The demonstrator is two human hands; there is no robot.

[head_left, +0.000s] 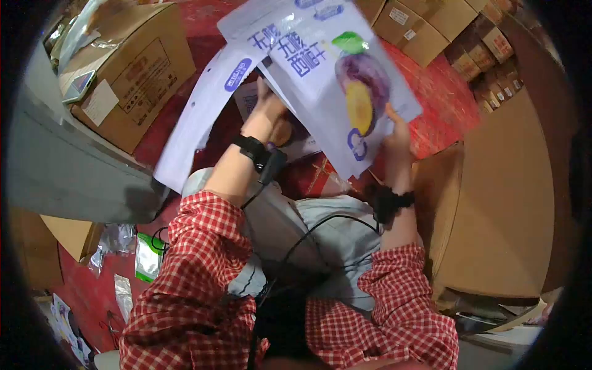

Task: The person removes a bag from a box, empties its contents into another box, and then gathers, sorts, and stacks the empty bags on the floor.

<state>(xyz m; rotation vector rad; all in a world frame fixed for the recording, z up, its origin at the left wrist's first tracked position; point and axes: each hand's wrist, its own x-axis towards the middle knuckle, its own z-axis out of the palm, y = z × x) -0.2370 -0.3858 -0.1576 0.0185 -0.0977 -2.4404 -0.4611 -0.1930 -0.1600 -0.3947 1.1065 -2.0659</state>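
Observation:
In the head view, white-and-lavender flat packaging bags point(311, 80) with purple lettering and a fruit picture are held up before me. My right hand point(396, 132) grips the front bag's right edge, thumb on the printed face. My left hand point(269, 102) is at the bags' left side, closed on them, its fingertips partly hidden behind the sheets. A long pale bag strip point(200, 117) with a purple label hangs away to the left. Below the left hand, another printed bag point(302, 145) shows partly. Both wrists wear black bands with a cable.
A printed carton point(132, 77) stands at the left, with a phone-like device point(80, 85) on its edge. Stacked cartons point(413, 31) fill the back right. A large brown cardboard box point(502, 209) stands at the right. A green-and-white packet point(150, 256) lies on the red floor.

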